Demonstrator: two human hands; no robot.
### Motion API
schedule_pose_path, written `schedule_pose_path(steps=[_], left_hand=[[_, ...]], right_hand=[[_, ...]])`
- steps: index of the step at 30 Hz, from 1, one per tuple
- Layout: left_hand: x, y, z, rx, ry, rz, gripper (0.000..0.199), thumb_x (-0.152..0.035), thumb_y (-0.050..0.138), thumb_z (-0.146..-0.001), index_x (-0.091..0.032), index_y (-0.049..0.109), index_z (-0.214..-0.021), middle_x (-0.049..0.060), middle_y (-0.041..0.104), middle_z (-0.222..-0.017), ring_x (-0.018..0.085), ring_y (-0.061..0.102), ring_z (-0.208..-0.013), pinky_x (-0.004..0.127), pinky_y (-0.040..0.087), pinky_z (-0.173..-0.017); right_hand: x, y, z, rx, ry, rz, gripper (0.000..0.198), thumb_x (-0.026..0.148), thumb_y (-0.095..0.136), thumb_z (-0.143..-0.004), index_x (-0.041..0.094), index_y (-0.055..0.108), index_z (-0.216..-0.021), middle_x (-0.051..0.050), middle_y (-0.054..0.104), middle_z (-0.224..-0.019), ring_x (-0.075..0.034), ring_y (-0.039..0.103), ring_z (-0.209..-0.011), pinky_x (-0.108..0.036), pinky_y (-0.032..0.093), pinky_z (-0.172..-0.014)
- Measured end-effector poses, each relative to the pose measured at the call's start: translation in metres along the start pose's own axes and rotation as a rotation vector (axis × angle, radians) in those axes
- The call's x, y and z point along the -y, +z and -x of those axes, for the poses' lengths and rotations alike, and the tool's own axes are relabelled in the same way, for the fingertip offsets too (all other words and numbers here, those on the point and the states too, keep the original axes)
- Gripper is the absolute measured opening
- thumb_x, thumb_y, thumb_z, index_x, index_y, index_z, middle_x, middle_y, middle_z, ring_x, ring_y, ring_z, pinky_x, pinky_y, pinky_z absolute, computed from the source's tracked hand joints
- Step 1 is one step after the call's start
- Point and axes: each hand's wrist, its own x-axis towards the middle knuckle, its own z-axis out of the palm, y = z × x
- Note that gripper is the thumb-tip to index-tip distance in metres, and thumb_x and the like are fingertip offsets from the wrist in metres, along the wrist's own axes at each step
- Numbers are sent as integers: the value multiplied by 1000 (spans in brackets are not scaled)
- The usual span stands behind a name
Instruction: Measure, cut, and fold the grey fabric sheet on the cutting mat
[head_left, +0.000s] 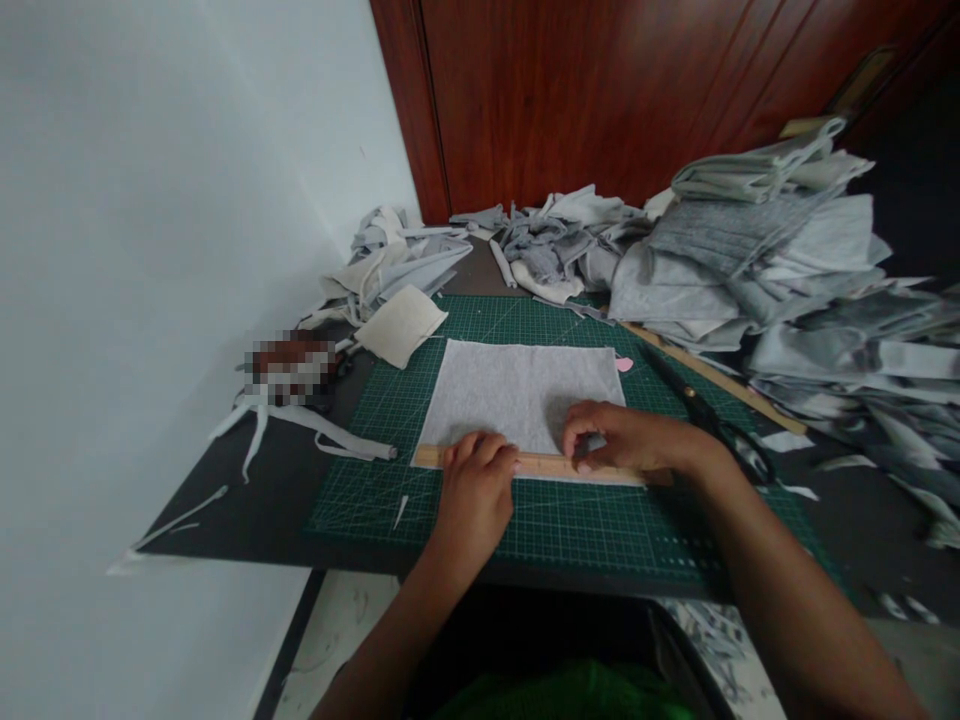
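Wooden and pale, the ruler is lying on the grey fabric rectangle, its long axis running left to right just inside the fabric's near edge; a thin strip of cloth is showing on the near side, and the right end is jutting past the cloth onto the green cutting mat. The left hand is resting across the ruler left of its middle, partly open, fingers bent over the wood rather than wrapping round it. The right hand is curling loosely over the ruler's right half, thumb and fingers forming a gap; whether the tips are pinching anything, I cannot tell. It is the hand nearer the jutting end. The scissors are lying right of the fabric, beside the right wrist, their length slanting from far left to near right.
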Motion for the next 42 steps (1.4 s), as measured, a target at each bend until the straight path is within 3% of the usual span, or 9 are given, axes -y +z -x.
schedule_pose_path(steps=[42], left_hand=[[-1,-2,-1,3,-33,53,20,-7,60,-96,-21,72,-104,5,73,-110,28,60,-111,48,44,-94]], right_hand=[[2,5,3,-38,6,51,7,18,74,-86,23,74,-92,-2,65,-99,-23,59,-101,-37,42,-92]])
